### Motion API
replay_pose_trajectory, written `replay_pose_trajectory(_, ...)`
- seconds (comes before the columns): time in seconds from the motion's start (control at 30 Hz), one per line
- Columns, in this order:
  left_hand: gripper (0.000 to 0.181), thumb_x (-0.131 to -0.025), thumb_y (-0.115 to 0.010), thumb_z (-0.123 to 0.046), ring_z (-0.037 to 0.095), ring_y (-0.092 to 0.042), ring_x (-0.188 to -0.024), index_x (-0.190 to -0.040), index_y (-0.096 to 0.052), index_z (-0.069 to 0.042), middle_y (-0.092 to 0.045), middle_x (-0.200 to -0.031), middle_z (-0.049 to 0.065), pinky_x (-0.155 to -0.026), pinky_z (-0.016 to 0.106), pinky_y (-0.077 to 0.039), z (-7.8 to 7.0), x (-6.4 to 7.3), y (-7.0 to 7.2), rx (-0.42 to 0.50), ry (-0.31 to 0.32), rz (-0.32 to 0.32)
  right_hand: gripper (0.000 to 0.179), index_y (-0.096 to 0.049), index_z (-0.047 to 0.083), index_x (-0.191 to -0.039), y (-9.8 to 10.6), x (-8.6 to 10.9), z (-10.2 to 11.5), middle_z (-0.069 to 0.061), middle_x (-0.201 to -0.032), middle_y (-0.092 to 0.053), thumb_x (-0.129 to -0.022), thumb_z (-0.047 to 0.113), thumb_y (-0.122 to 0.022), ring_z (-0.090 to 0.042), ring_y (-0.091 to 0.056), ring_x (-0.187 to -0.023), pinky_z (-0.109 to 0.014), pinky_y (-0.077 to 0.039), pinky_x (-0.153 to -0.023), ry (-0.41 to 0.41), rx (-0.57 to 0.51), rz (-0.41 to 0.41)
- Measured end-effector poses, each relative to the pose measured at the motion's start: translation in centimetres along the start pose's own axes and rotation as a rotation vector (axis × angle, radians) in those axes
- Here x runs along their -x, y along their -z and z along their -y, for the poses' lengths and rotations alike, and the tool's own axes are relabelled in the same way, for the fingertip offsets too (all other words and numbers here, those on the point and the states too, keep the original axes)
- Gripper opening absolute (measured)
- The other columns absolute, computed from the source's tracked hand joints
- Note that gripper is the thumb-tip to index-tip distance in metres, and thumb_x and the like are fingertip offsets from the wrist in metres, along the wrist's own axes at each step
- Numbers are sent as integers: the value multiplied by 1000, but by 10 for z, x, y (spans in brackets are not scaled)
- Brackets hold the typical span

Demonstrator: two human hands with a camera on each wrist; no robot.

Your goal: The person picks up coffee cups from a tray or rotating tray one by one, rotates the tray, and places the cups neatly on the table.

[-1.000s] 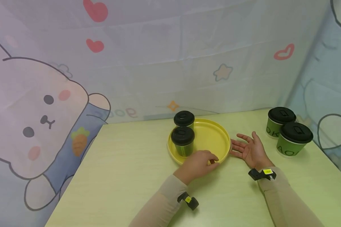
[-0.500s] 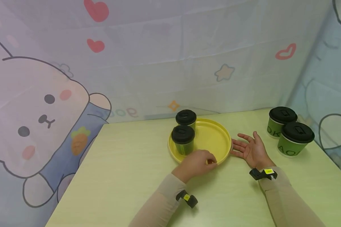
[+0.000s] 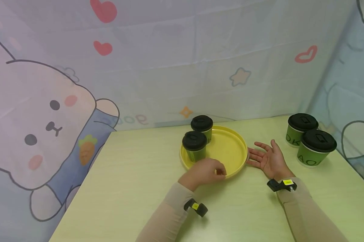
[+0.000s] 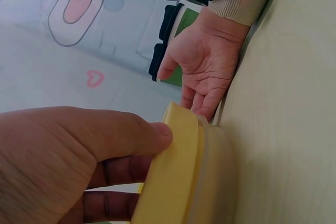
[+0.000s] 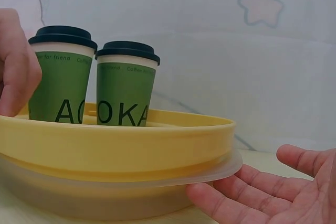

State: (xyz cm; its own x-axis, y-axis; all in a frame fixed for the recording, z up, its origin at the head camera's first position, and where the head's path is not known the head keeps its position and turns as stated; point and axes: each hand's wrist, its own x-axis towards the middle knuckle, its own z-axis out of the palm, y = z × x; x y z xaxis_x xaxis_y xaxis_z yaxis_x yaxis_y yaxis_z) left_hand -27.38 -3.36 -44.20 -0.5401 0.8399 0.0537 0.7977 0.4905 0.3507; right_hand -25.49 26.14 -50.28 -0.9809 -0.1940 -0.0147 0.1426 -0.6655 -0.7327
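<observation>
A round yellow tray [image 3: 230, 148] rests on a paler translucent base [image 5: 131, 200] on the table. On its left side stand two green paper cups with black lids, the nearer cup [image 3: 195, 146] in front of the farther cup [image 3: 206, 132]. My left hand [image 3: 202, 173] pinches the tray's near rim, its thumb [image 4: 160, 135] on the outer wall and the fingers curled over inside. At the tray's right side my right hand [image 3: 271, 161] lies palm up with fingers extended, and in the right wrist view its fingertips [image 5: 202, 195] touch or nearly touch the base's edge.
Two more lidded green cups, a rear cup [image 3: 299, 129] and a front cup [image 3: 316, 148], stand to the right of my right hand. A printed cloth [image 3: 169, 67] hangs behind the table [image 3: 124, 188].
The tray has turned clockwise: the farther cup has shifted right, the nearer cup slightly away from me. My left hand has moved left with the rim. My right hand stays almost still.
</observation>
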Motion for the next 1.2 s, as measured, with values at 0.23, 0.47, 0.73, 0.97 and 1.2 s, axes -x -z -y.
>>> replay_pose_trajectory(0.23, 6, -93, -70, -24, 0, -54, -77, -92, -75, -20, -62, -83, -15, -72, 12, -43, 0, 2, 5, -19, 6, 13, 61, -29, 11, -141, 2, 0, 0, -16, -124, -67, -104, 60, -29, -29, -66, -115, -52, -52, -98, 3, -12, 17)
replay_pose_trajectory(0.47, 5, -93, -70, -23, 1, -55, -77, -90, -74, -22, -62, -83, -16, -72, 13, -44, 2, 4, 8, 0, 31, 34, 60, -33, 11, -139, 2, 1, 1, -16, -125, -67, -104, 59, -31, -30, -66, -116, -51, -52, -99, 3, -21, 17)
replay_pose_trajectory(0.73, 7, -93, -70, -25, 2, -56, -78, -91, -75, -21, -64, -83, -14, -74, 15, -46, 1, 6, 11, 27, 97, 54, 59, -34, 11, -139, -4, 4, 2, -16, -123, -68, -105, 58, -30, -29, -67, -114, -51, -53, -97, 7, -15, -3)
replay_pose_trajectory(0.97, 31, -95, -68, -33, 8, -61, -90, -120, -73, -15, -68, -101, -5, -80, 19, -49, -10, 0, 6, -23, 145, -13, 60, -35, 11, -139, -1, 2, 1, -14, -123, -68, -104, 60, -31, -28, -67, -114, -51, -53, -97, 10, 15, -14)
replay_pose_trajectory(1.2, 44, -97, -67, -29, 9, -65, -108, -138, -62, -13, -68, -126, -2, -92, 18, -49, -15, -7, -10, 18, 65, 4, 61, -31, 10, -140, 1, 0, -1, -14, -123, -68, -104, 60, -31, -28, -67, -115, -51, -53, -97, 11, 29, -15)
